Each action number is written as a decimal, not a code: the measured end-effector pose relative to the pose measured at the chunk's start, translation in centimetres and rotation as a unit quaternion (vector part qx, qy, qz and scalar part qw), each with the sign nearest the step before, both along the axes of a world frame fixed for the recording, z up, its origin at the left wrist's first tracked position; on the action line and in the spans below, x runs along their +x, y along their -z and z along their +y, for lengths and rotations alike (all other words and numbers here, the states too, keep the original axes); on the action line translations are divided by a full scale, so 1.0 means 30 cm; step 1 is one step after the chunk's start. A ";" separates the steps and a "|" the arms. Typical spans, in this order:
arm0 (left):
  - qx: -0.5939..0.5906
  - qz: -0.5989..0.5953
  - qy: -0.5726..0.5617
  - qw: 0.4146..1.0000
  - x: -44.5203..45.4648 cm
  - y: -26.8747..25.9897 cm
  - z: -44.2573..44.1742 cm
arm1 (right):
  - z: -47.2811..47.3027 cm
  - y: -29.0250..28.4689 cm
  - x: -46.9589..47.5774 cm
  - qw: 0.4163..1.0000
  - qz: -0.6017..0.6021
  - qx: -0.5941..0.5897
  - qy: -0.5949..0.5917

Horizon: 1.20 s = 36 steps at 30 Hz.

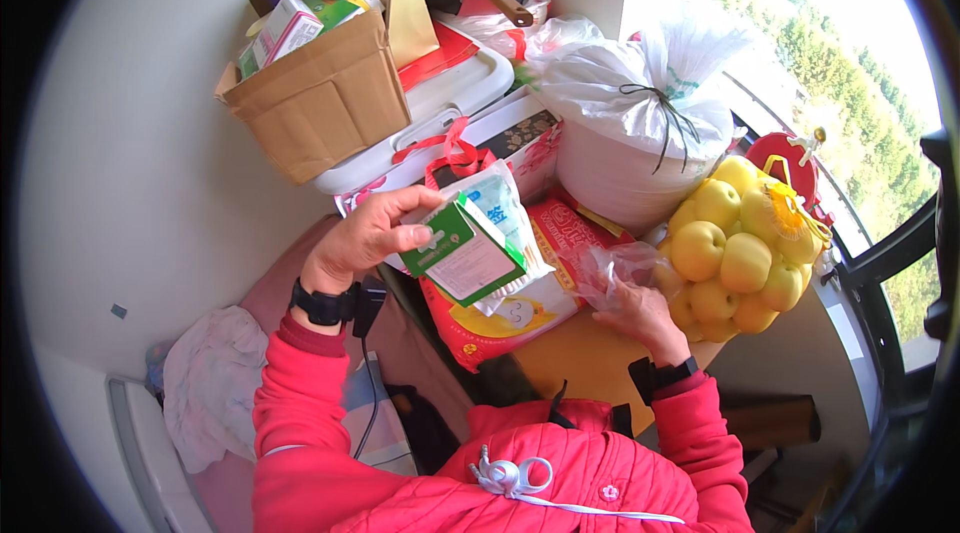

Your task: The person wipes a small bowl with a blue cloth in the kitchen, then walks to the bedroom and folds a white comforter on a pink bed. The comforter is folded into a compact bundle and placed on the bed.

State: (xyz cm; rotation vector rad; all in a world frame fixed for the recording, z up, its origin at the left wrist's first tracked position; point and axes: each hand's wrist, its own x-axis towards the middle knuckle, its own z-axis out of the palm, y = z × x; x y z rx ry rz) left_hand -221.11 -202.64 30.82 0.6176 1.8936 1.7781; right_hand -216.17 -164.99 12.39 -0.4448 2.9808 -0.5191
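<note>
My left hand (371,229) grips a green and white cardboard box (466,255) together with a clear packet of cotton swabs (496,197). The packet lies behind the box, and some swab ends show beside the box's right edge. My right hand (641,319) holds a crumpled clear plastic bag (613,269) by its near side. Under both hands is a red food package (465,338) lying flat, printed with a yellow and white picture. Just right of the plastic bag sits a net bag of yellow apples (724,255).
An open cardboard box (322,98) of small cartons stands on a white plastic lid (480,79) at the back left. A tied white sack (637,135) stands behind the apples. The window (817,68) is at the right. A white cloth (217,383) lies at the left.
</note>
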 end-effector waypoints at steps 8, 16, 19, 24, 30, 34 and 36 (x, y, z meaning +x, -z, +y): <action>-0.149 0.139 0.021 0.979 0.010 -0.208 0.042 | -0.041 -0.058 -0.019 0.992 0.119 0.027 0.034; -0.296 0.399 0.166 0.852 0.091 -0.188 0.267 | -0.074 -0.378 0.031 0.909 0.278 -0.308 -0.041; -0.252 0.375 0.203 0.869 0.098 -0.155 0.333 | -0.087 -0.452 0.067 0.891 0.195 -0.405 -0.067; -0.210 0.340 0.234 0.886 0.090 -0.126 0.386 | -0.063 -0.484 0.122 0.845 0.005 -0.533 0.028; -0.192 0.345 0.264 0.880 0.067 -0.103 0.423 | -0.049 -0.474 0.120 0.856 0.200 -0.476 -0.028; -0.152 0.354 0.265 0.884 0.058 -0.089 0.454 | -0.046 -0.478 0.134 0.870 0.133 -0.473 0.047; -0.150 0.387 0.258 0.873 0.052 -0.083 0.465 | -0.044 -0.482 0.142 0.880 0.138 -0.449 0.071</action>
